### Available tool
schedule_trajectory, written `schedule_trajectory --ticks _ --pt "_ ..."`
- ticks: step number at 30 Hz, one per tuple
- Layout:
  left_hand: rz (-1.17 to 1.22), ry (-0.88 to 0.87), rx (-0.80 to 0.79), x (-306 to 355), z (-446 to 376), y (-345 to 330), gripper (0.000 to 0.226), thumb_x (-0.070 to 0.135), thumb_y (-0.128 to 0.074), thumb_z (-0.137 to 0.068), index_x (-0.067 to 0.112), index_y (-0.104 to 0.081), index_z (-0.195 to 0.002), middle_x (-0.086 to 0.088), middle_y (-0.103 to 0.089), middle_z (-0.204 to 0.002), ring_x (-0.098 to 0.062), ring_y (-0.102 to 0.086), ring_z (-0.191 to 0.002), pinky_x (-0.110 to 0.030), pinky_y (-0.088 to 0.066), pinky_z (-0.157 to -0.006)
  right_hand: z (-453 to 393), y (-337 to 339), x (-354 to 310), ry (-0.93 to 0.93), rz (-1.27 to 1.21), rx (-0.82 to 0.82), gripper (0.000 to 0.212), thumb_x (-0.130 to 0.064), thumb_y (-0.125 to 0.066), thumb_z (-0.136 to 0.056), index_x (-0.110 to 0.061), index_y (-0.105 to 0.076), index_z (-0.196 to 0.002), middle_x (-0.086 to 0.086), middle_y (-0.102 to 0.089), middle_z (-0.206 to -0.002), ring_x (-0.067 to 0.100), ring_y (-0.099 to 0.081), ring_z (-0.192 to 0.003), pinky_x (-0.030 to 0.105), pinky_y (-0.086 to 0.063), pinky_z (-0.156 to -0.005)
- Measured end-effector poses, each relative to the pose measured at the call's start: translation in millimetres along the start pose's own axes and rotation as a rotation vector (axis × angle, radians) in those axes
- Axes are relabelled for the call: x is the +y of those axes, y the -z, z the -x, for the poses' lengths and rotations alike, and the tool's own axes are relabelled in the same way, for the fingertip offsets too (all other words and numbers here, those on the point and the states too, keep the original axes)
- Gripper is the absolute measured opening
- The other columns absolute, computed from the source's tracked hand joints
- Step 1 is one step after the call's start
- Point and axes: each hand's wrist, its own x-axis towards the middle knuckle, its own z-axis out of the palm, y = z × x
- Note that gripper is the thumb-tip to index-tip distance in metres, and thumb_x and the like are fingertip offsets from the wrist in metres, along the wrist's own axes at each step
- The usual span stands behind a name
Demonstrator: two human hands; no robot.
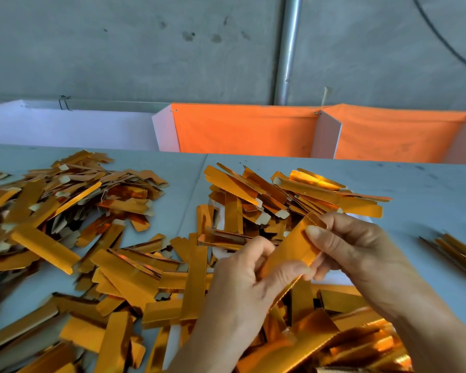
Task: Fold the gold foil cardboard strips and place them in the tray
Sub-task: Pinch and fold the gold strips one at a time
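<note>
Both hands meet low over the bench (pixel 414 184): my left hand (pixel 242 286) and right hand (pixel 361 249) each pinch one gold strip (pixel 291 246), grip closed (mid-fold, I judge). Next comes creasing it, then dropping it onto the heaped pile (pixel 293 195) ahead.

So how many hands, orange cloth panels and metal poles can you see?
Hands: 2, the left hand and the right hand, both holding one gold strip
Orange cloth panels: 2
Metal poles: 1
Total: 5
</note>
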Motion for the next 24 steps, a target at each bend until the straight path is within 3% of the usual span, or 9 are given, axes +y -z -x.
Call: schedule_trajectory --ticks 2,5,8,11,14,18,21,24 --pt "-0.035 0.013 -0.016 1 0 2 0.047 0.073 -0.044 -0.065 0.032 -0.056 -0.085 0.018 -0.058 -0.065 0.004 -0.056 -0.067 -0.007 -0.041 -0.056 0 1 1 -0.006 0.031 0.007 0.023 -0.024 -0.053 -0.086 -0.004 -0.063 -0.091 0.017 -0.071 -0.067 0.024 -0.069 -0.056 0.022 -0.054 -0.053" --pt "-0.249 -0.03 0.011 1 1 0 0.052 0.073 -0.033 -0.071 0.035 -0.054 -0.1 0.019 -0.054 -0.07 0.004 -0.056 -0.072 -0.008 -0.042 -0.058 0 -1 2 -0.024 0.065 0.042 0.025 -0.026 -0.051 -0.087 -0.006 -0.062 -0.097 0.016 -0.072 -0.068 0.024 -0.069 -0.058 0.021 -0.054 -0.055" --pt "-0.594 -0.158 0.147 4 -1 -4 0.058 0.067 -0.031 -0.083 0.035 -0.055 -0.124 0.018 -0.056 -0.106 -0.003 -0.056 -0.097 -0.012 -0.043 -0.078 -1 -2 5 -0.01 0.12 0.16 0.018 -0.02 -0.051 -0.09 -0.009 -0.062 -0.099 0.012 -0.071 -0.065 0.02 -0.07 -0.057 0.019 -0.054 -0.053" --pt "-0.751 -0.391 0.234 7 -3 -12 0.048 0.053 -0.049 -0.084 0.021 -0.067 -0.115 0.004 -0.066 -0.109 -0.016 -0.06 -0.104 -0.039 -0.048 -0.088 -1 -1 5 0.011 0.102 0.239 0.018 -0.015 -0.052 -0.093 -0.021 -0.061 -0.107 0.008 -0.07 -0.06 0.019 -0.07 -0.056 0.017 -0.052 -0.052" --pt "-0.732 -0.506 0.248 3 -3 -18 0.03 0.027 -0.067 -0.078 0.014 -0.071 -0.105 0.004 -0.072 -0.097 -0.011 -0.067 -0.094 -0.044 -0.05 -0.091 1 4 2 -0.009 0.004 0.185 0.02 -0.02 -0.049 -0.093 -0.016 -0.067 -0.103 0.011 -0.072 -0.067 0.024 -0.071 -0.061 0.018 -0.052 -0.052" --pt "-0.566 -0.432 0.27 4 -2 -12 0.021 0.022 -0.056 -0.088 0.015 -0.073 -0.1 0.012 -0.071 -0.081 0.0 -0.065 -0.079 -0.038 -0.056 -0.081 3 15 2 -0.049 0.046 0.058 0.034 -0.045 -0.053 -0.083 -0.02 -0.074 -0.09 0.001 -0.066 -0.074 0.015 -0.066 -0.072 0.022 -0.053 -0.064" --pt "-0.366 -0.19 0.181 8 -1 -5 0.044 0.048 -0.034 -0.09 0.03 -0.068 -0.11 0.025 -0.061 -0.091 -0.002 -0.06 -0.092 -0.03 -0.055 -0.083 2 27 5 -0.082 0.155 0.035 0.035 -0.052 -0.058 -0.076 -0.027 -0.075 -0.093 -0.011 -0.066 -0.094 0.008 -0.065 -0.095 0.026 -0.05 -0.082" --pt "-0.33 -0.079 0.039 2 -1 -1 0.058 0.063 -0.021 -0.082 0.039 -0.06 -0.118 0.025 -0.061 -0.097 0.0 -0.055 -0.101 -0.024 -0.048 -0.09 2 29 3 -0.097 0.167 -0.02 0.03 -0.046 -0.058 -0.079 -0.025 -0.076 -0.089 -0.005 -0.07 -0.096 0.011 -0.067 -0.092 0.024 -0.053 -0.08"
